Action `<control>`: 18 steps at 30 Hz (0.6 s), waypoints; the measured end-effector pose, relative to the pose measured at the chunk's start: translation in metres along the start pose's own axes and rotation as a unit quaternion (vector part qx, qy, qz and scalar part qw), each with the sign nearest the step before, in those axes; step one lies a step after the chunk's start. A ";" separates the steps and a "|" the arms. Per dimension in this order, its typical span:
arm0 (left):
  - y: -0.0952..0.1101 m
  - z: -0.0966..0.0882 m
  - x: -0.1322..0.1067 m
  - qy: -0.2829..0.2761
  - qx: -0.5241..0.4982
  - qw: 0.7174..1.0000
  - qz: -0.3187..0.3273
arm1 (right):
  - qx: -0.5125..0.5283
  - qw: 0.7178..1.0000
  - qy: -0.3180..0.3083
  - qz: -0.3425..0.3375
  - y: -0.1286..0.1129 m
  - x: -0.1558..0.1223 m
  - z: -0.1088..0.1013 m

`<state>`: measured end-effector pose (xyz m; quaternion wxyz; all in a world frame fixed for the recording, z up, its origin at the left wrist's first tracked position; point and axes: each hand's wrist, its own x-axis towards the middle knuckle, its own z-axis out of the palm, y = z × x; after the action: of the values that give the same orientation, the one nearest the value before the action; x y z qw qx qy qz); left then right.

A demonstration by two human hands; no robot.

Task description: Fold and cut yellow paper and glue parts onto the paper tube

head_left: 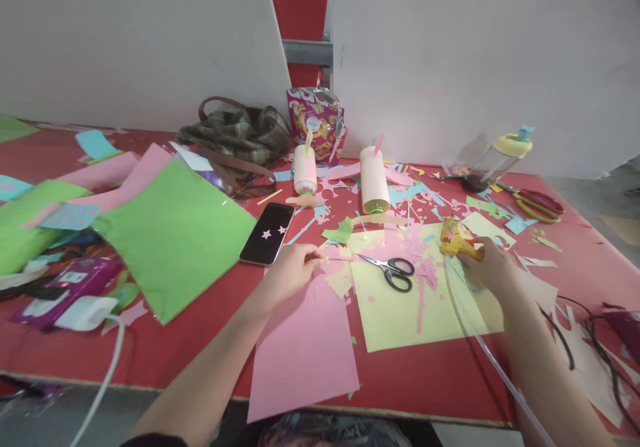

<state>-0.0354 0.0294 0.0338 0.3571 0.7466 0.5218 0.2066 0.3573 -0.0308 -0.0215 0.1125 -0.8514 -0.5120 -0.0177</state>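
Note:
My left hand rests on the pink paper sheet, fingers pinched on a thin paper strip pointing right. My right hand is wrapped round the handle of a yellow glue gun, its nozzle pointing left and up over the yellow paper sheet. A translucent glue stick trails back from the gun toward me. Black-handled scissors lie on the yellow sheet between my hands.
A black phone with star cutouts lies left of my left hand. Two paper-wrapped bottles lie behind, with a snack bag, a plaid bag, green paper, red-and-yellow scissors, a lidded bottle and cables.

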 end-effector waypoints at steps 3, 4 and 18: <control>-0.004 -0.001 -0.005 -0.018 0.065 0.998 0.007 | -0.021 1.000 -0.002 -0.011 0.001 0.002 0.000; -0.005 0.000 -0.007 -0.018 0.078 0.997 0.013 | -0.026 1.000 -0.005 -0.015 0.000 0.001 -0.002; -0.021 0.012 -0.032 -0.023 0.120 0.988 0.094 | 0.045 0.968 0.021 -0.248 -0.024 -0.072 -0.032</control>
<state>-0.0521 -0.0003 0.0121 0.2562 0.8343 0.4621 0.1578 0.3042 -0.0895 0.0036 0.1538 -0.6915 -0.7047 -0.0401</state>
